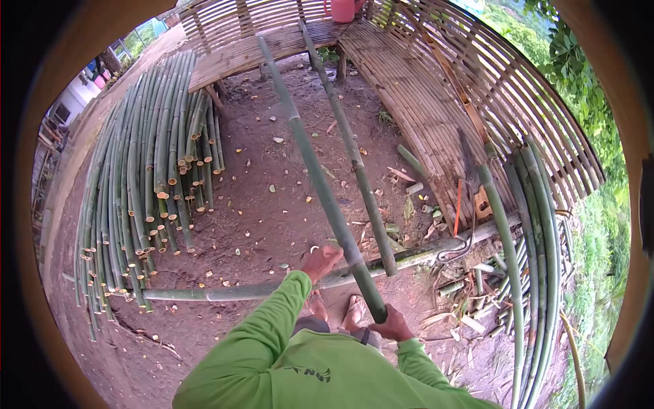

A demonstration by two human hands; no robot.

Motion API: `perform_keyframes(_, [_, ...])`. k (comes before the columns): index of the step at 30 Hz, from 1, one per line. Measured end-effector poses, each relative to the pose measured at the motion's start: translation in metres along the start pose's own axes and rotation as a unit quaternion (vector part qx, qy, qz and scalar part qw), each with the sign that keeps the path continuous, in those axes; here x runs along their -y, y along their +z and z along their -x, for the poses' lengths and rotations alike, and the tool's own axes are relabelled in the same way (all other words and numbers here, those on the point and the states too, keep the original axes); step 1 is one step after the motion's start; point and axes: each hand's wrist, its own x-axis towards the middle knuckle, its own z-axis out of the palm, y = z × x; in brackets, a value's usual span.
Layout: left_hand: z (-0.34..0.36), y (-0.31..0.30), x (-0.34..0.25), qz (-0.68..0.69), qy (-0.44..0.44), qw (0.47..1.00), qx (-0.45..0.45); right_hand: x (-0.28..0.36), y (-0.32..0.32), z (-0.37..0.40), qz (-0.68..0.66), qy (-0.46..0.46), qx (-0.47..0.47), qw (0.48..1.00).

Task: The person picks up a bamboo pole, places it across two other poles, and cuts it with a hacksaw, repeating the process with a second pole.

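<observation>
A long green bamboo pole (317,174) slants from the bench at the back down to my body. My right hand (394,325) is wrapped round its near end, at my waist. Just left of the same pole, my left hand (322,261) is closed, its fingers curled; whether it grips anything is hidden. A second, thinner bamboo pole (355,160) lies to the right, its far end on the bench and its near end close to a bamboo crosspiece (248,292) on the ground. Both held and loose poles pass above this crosspiece.
A large stack of cut bamboo poles (146,150) lies at the left. Slatted bamboo benches (402,88) line the back and right, with a red container (343,9) at the corner. A saw (469,163), upright poles (538,273) and offcuts (487,286) are at the right.
</observation>
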Motion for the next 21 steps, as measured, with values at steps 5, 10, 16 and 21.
perform_keyframes(5, [-0.050, 0.078, -0.025, 0.436, -0.080, 0.896, 0.006, -0.025, -0.005, 0.105, 0.095, 0.103, -0.088, 0.986])
perform_keyframes(10, [0.000, 0.116, -0.028, 0.482, -0.133, 0.863, -0.066, -0.045, 0.014, 0.134, 0.087, 0.142, -0.208, 0.964])
perform_keyframes(16, [0.047, 0.068, -0.009, 0.511, -0.078, 0.845, -0.139, -0.040, 0.018, 0.109, 0.109, 0.126, -0.155, 0.974])
perform_keyframes(21, [0.040, -0.027, -0.005, 0.462, -0.007, 0.849, -0.256, -0.010, 0.026, 0.049, 0.135, 0.018, -0.060, 0.989])
